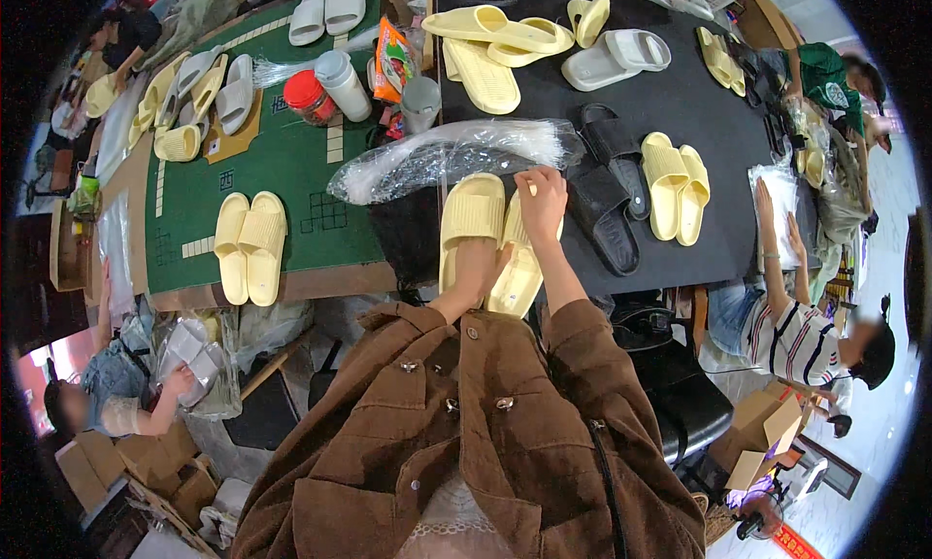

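At the table's near edge, a pair of pale yellow ribbed slide slippers lies side by side in front of me. My left hand (473, 271) reaches into the left yellow slipper (474, 202) and holds it; its strap hides my fingers, while the thumb shows beside the other slipper. Bent over the strap of the right yellow slipper (515, 283), my right hand (542, 202) pinches its upper part. Just beyond both hands stretches a bundle of clear plastic bags (447, 156). Black slippers (604, 216) rest right of my right hand.
Other yellow pairs sit at left (250, 246) and right (677, 187). A loose yellow pile (490, 49) and grey slippers (617, 60) lie farther back. A red-lidded jar (309, 98) and a white bottle (342, 85) stand on the green mat. People work around the table.
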### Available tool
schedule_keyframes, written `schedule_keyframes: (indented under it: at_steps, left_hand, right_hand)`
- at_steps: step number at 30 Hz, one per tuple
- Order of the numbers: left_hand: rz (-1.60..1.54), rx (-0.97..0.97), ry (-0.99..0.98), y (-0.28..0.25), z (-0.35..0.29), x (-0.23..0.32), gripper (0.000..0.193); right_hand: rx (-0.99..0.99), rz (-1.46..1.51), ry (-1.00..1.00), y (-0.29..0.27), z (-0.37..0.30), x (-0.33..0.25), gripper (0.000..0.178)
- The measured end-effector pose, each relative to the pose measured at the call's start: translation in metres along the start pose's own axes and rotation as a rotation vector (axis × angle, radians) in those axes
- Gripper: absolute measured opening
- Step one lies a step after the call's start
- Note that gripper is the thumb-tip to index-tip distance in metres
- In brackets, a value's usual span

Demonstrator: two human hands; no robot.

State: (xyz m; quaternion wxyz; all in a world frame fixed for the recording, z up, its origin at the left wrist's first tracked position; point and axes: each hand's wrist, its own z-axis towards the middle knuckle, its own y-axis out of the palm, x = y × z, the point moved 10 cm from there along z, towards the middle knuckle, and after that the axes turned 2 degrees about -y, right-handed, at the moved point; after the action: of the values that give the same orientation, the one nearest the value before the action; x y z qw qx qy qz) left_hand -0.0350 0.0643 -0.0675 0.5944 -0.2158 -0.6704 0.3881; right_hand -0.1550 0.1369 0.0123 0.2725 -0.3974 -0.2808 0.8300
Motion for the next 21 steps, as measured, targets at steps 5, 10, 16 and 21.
schedule_keyframes:
  at_steps: [5,10,16,21]
  left_hand:
    - [0.028,-0.056,0.007,0.004,0.001,0.002,0.054]
    - [0.085,-0.072,0.025,0.003,0.0,0.004,0.048]
    - [0.072,-0.18,-0.046,0.008,0.0,-0.002,0.043]
    - [-0.03,-0.164,0.121,-0.008,-0.004,0.004,0.037]
  right_hand:
    - [-0.533,0.24,0.344,0.067,-0.005,0.025,0.02]
    - [-0.526,0.117,0.269,0.08,-0.011,0.009,0.02]
    - [-0.273,0.357,0.207,0.055,-0.009,0.003,0.011]
    - [-0.42,0.431,0.35,0.052,-0.013,0.009,0.016]
